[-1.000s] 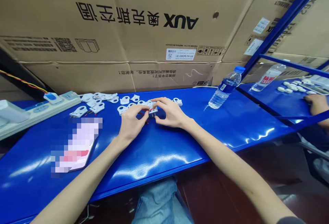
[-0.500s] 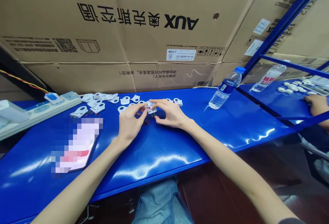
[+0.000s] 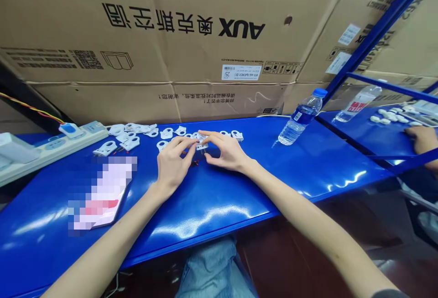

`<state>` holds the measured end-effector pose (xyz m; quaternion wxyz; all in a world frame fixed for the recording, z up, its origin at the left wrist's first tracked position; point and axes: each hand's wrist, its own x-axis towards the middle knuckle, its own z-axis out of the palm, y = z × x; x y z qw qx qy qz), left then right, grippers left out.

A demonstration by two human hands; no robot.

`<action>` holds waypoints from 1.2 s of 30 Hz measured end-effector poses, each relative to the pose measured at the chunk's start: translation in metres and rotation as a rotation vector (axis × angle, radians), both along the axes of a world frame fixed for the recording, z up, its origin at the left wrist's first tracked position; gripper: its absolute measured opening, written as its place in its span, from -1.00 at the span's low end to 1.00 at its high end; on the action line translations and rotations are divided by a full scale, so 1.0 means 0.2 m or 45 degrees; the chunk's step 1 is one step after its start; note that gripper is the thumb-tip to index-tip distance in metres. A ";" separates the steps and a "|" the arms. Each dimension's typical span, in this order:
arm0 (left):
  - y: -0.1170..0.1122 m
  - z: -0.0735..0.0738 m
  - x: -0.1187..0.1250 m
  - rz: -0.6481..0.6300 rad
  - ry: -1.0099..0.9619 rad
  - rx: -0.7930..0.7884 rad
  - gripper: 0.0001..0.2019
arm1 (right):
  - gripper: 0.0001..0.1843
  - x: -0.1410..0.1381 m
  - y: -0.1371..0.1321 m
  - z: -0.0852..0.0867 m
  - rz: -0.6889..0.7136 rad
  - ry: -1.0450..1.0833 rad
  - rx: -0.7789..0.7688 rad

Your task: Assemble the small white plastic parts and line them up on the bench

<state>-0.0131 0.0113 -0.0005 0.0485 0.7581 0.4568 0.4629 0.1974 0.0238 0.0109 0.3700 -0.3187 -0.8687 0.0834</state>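
A small white plug [image 3: 201, 146] with metal pins is held up between my two hands over the middle of the blue table. My right hand [image 3: 226, 153] grips it from the right, thumb below and fingers above. From the left, my left hand [image 3: 174, 161] pinches at the plug's edge; its fingertips partly cover that side. Just beneath lies a small red and dark piece [image 3: 195, 163], too small to name. Behind and left of my hands are several white plugs with ring handles [image 3: 167, 133], some with red-tipped pins [image 3: 130, 143].
A phone-like slab with a blurred screen [image 3: 109, 193] lies left of my left forearm. Further left is a power strip [image 3: 54, 145]. A water bottle [image 3: 297, 120] stands to the right. Cardboard boxes [image 3: 191, 60] wall the back. Another person's hand [image 3: 422, 138] is beyond the blue frame [image 3: 376, 33].
The plug and my fingers have shifted very slightly; the plug's pins are turned a little. Both hands keep the same hold, and the things around have not moved.
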 end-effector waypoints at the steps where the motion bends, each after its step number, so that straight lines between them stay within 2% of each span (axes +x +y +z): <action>1: 0.00 0.00 0.00 0.007 -0.018 0.012 -0.76 | -0.70 0.00 0.00 0.00 -0.002 0.018 0.003; 6: -0.01 0.02 0.02 0.057 -0.014 0.063 -0.77 | -0.74 0.00 0.00 0.00 -0.021 0.071 0.028; 12: -0.01 0.02 0.01 0.033 0.056 0.042 -0.72 | -0.75 0.01 -0.01 0.01 -0.057 0.083 0.034; 17: -0.01 0.02 0.02 0.068 0.089 -0.017 -0.61 | -0.73 0.06 0.04 0.01 -0.163 0.036 0.029; 22: -0.02 0.04 0.02 0.011 0.367 -0.220 -0.86 | -0.72 0.12 0.10 0.01 -0.355 -0.122 -0.034; 26: -0.04 0.06 0.03 -0.022 0.535 -0.360 -0.98 | -0.71 0.13 0.12 -0.03 -0.437 -0.247 -0.129; 31: -0.04 0.07 0.03 -0.109 0.650 -0.381 -0.93 | -0.70 0.12 0.14 -0.08 -0.459 -0.266 -0.142; 36: -0.04 0.05 0.02 -0.120 0.653 -0.351 -0.91 | -0.70 0.13 0.15 -0.09 -0.466 -0.265 -0.108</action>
